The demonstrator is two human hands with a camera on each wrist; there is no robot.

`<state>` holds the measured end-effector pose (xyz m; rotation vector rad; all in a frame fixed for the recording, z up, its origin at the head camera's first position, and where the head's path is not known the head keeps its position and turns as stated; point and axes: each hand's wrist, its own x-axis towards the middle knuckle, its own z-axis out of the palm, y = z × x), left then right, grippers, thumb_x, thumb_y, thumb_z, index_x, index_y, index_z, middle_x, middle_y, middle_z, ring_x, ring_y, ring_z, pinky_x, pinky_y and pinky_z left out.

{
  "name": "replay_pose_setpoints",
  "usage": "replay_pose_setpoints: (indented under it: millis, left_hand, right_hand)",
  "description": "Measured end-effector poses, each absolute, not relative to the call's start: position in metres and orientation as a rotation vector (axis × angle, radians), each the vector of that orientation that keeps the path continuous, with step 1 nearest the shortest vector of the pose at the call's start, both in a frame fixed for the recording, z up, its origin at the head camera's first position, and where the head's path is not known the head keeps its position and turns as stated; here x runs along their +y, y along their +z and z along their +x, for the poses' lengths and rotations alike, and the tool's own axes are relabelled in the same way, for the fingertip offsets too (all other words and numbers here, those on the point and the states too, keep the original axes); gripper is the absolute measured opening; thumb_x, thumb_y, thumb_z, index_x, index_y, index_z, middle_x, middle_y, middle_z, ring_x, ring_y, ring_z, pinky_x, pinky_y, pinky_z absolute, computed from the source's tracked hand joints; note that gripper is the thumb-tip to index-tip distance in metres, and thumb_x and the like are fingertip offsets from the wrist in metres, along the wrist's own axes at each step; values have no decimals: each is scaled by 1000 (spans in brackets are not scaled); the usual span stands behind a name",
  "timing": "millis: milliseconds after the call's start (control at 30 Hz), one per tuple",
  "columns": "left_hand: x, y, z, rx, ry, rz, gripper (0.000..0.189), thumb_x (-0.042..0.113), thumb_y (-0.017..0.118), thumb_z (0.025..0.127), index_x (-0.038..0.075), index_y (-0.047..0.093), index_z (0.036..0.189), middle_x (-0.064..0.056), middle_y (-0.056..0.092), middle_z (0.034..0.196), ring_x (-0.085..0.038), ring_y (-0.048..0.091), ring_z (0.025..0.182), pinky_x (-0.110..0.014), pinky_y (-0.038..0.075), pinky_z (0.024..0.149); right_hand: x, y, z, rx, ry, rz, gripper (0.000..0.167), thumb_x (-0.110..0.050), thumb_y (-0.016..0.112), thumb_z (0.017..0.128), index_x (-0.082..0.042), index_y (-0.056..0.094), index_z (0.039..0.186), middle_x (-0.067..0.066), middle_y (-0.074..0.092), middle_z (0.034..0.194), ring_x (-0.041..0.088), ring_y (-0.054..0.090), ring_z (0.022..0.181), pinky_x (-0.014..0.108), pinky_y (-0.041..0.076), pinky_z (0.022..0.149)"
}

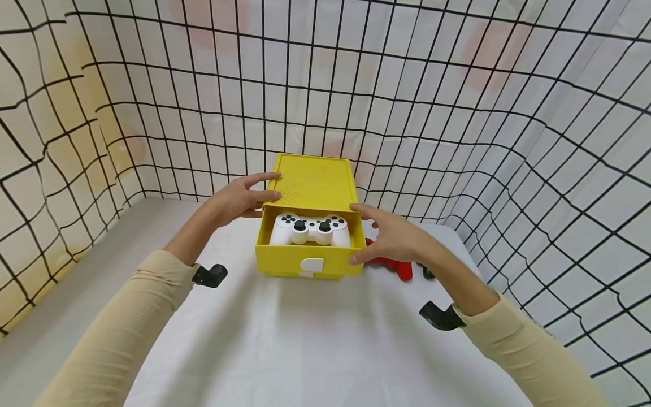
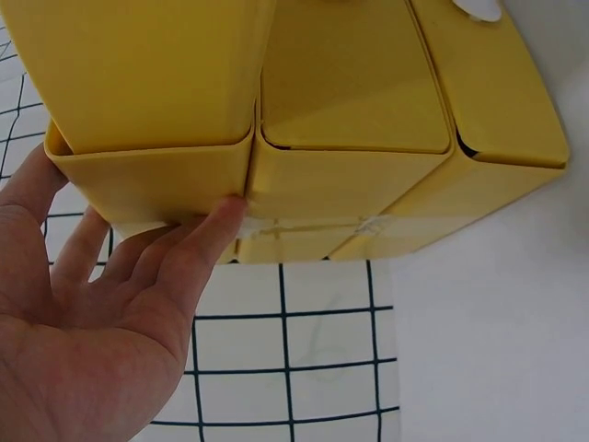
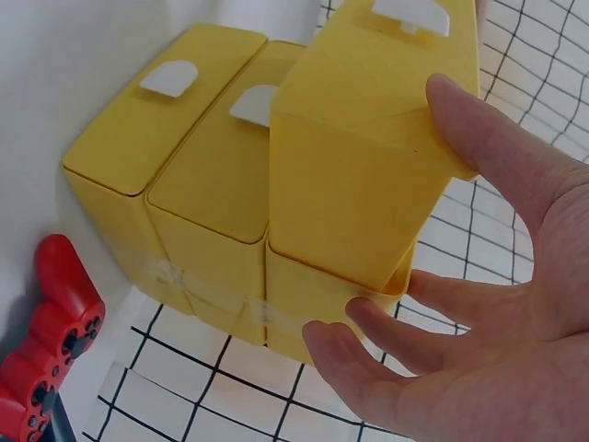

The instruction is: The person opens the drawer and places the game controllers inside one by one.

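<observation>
White table (image 1: 305, 350): left hand (image 1: 241, 198), right hand (image 1: 396, 234), both spread-fingered against yellow drawer unit (image 1: 315, 183)

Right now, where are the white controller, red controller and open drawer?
White controller (image 1: 312, 224), head view: between its thumbsticks.
Red controller (image 3: 48, 336), right wrist view: its body.
Open drawer (image 1: 285, 255), head view: its front panel.

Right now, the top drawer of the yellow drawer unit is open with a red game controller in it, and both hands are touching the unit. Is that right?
Not quite: the game controller in the open top drawer of the yellow drawer unit is white, not red, as the head view shows. The left hand and right hand do touch the unit.
</observation>
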<state>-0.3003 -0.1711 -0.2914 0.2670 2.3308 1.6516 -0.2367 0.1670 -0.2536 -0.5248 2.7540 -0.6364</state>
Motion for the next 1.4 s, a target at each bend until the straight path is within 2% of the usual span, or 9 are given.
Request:
replay_pose_setpoints:
  millis: [433, 700, 1067, 1400]
  left_hand:
    - [-171, -293, -300, 2329, 1647, 239, 69, 39, 68, 98, 35, 36, 158, -12, 48, 154, -33, 48, 142, -49, 45, 113]
    - [-171, -293, -302, 2341, 1641, 232, 69, 39, 68, 98, 35, 35, 158, -12, 51, 152, -34, 48, 142, -50, 45, 113]
    - [-170, -294, -302, 2311, 1647, 249, 69, 38, 67, 99, 35, 33, 159, -13, 49, 155, -33, 44, 146, -51, 42, 115]
    - [-172, -292, -301, 2303, 1670, 299, 68, 37, 66, 99, 33, 35, 159, -13, 47, 156, -32, 42, 147, -52, 40, 116]
  right_hand:
    - [167, -257, -240, 2765, -668, -482, 102, -45, 90, 73, -29, 35, 157, 9, 42, 158, 36, 44, 138, 58, 48, 105]
    - [164, -258, -244, 2800, -697, -451, 94, -43, 90, 73, -28, 41, 152, 10, 45, 155, 36, 45, 137, 56, 51, 103]
    - [163, -265, -250, 2852, -810, -422, 80, -38, 90, 75, -24, 51, 145, 10, 52, 148, 36, 48, 134, 53, 54, 101]
    - [162, -276, -255, 2883, -1055, -456, 60, -32, 87, 79, -20, 59, 130, 10, 59, 137, 34, 56, 126, 51, 54, 101]
